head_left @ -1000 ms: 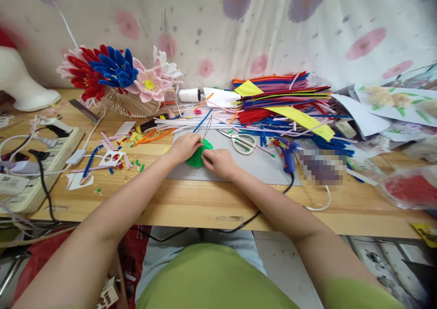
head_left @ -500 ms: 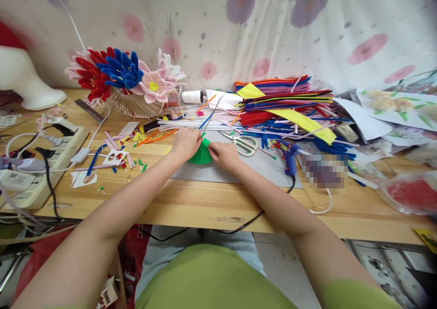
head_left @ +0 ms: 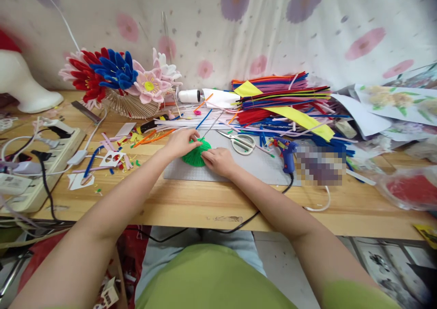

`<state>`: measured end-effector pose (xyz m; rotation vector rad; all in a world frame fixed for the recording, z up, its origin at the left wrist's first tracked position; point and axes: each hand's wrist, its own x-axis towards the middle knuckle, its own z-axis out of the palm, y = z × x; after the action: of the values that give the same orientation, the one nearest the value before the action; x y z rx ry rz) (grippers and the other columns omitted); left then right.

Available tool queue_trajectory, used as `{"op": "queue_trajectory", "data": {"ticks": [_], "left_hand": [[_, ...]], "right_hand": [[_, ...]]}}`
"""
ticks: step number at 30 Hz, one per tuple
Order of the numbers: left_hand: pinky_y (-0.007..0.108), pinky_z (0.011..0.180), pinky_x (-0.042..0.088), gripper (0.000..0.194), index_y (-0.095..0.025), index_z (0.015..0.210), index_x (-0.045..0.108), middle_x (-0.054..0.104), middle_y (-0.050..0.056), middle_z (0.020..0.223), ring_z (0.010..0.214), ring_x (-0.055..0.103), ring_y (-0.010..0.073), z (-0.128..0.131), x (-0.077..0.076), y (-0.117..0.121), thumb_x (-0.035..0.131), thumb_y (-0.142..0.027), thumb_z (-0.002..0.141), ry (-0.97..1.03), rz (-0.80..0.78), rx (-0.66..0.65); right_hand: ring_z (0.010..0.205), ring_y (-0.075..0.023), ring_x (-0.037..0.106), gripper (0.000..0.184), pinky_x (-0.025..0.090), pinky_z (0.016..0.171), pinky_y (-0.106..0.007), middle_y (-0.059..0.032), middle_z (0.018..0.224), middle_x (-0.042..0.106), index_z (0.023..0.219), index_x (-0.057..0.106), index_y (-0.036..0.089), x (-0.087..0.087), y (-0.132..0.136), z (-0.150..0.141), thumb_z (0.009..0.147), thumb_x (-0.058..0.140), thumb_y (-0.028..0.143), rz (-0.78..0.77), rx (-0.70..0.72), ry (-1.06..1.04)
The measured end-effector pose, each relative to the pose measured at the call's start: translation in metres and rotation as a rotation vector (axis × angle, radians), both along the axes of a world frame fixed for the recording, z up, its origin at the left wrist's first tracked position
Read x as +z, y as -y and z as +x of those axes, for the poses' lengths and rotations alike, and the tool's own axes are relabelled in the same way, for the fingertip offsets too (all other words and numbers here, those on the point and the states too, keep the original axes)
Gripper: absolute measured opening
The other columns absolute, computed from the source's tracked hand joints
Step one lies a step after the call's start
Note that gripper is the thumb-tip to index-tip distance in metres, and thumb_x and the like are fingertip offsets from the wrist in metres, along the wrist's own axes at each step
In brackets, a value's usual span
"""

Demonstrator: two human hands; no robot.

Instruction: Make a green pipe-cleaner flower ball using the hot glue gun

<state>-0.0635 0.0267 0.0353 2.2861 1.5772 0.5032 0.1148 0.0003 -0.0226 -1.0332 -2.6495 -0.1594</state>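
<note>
A round, ribbed green piece (head_left: 193, 156) that looks like bent pipe cleaners fanned out lies low over the grey cutting mat (head_left: 252, 171). Thin dark wire stems (head_left: 214, 123) run from its top toward the back right. My right hand (head_left: 220, 160) pinches its right edge between thumb and fingers. At its upper left edge, my left hand (head_left: 182, 143) rests with fingers loosely parted, the thumb touching or just over the green strands. White-handled scissors (head_left: 243, 144) lie on the mat to the right of my hands, blades slightly apart.
A blue glue gun (head_left: 288, 155) with its cord stands right of the scissors. Bundled pipe cleaners (head_left: 283, 100) are piled behind. Fuzzy flowers (head_left: 118, 72) stand at the back left, near scraps (head_left: 112, 159) and a power strip (head_left: 51, 163). A white thread spool (head_left: 189, 96) lies at the back.
The green piece has turned and shows more of its ribbed face. My left fingers have loosened from their pinch by the stems, and the stems lean farther right and lower.
</note>
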Motion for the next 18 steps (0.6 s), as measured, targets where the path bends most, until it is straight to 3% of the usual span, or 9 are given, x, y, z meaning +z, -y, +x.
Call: {"op": "queue_trajectory", "data": {"ticks": [2, 6, 9, 14, 18], "left_hand": [[0.028, 0.07, 0.043, 0.028, -0.019, 0.094, 0.063, 0.067, 0.003, 0.092, 0.082, 0.057, 0.0164, -0.01, 0.004, -0.005, 0.058, -0.037, 0.073, 0.095, -0.08, -0.059], [0.028, 0.072, 0.042, 0.029, -0.019, 0.09, 0.067, 0.064, 0.003, 0.087, 0.081, 0.054, 0.0165, -0.024, 0.011, -0.009, 0.059, -0.038, 0.07, 0.08, -0.018, -0.096], [0.029, 0.071, 0.04, 0.03, -0.019, 0.089, 0.069, 0.061, 0.003, 0.08, 0.078, 0.052, 0.0168, -0.024, 0.013, -0.007, 0.062, -0.039, 0.067, 0.015, 0.03, -0.121], [0.027, 0.069, 0.041, 0.033, -0.018, 0.096, 0.068, 0.062, 0.002, 0.08, 0.075, 0.053, 0.0157, -0.02, 0.012, -0.008, 0.059, -0.038, 0.072, -0.008, -0.038, -0.194], [0.028, 0.076, 0.042, 0.031, -0.02, 0.098, 0.068, 0.064, 0.004, 0.094, 0.088, 0.055, 0.017, -0.026, 0.012, -0.017, 0.057, -0.035, 0.073, 0.052, -0.064, -0.303]], "right_hand": [[0.059, -0.012, 0.05, 0.033, 0.024, 0.059, -0.027, -0.0047, 0.071, 0.064, 0.082, 0.062, 0.017, 0.0, 0.0, 0.001, 0.092, 0.032, 0.027, 0.007, -0.002, -0.025], [0.059, -0.0116, 0.049, 0.03, 0.023, 0.059, -0.028, -0.0044, 0.071, 0.064, 0.08, 0.061, 0.017, 0.0, 0.0, 0.003, 0.091, 0.034, 0.026, 0.008, 0.013, -0.039], [0.059, -0.0116, 0.049, 0.03, 0.022, 0.058, -0.028, -0.0042, 0.071, 0.064, 0.079, 0.061, 0.017, 0.0, 0.0, 0.003, 0.091, 0.035, 0.025, -0.001, 0.015, -0.038], [0.06, -0.0114, 0.05, 0.031, 0.023, 0.058, -0.027, -0.0042, 0.072, 0.064, 0.08, 0.062, 0.017, -0.001, -0.001, 0.005, 0.091, 0.035, 0.027, 0.008, 0.008, -0.056], [0.059, -0.0114, 0.05, 0.033, 0.022, 0.058, -0.028, -0.0043, 0.072, 0.065, 0.082, 0.062, 0.017, 0.001, -0.002, 0.007, 0.092, 0.033, 0.029, 0.011, -0.014, -0.046]]}}
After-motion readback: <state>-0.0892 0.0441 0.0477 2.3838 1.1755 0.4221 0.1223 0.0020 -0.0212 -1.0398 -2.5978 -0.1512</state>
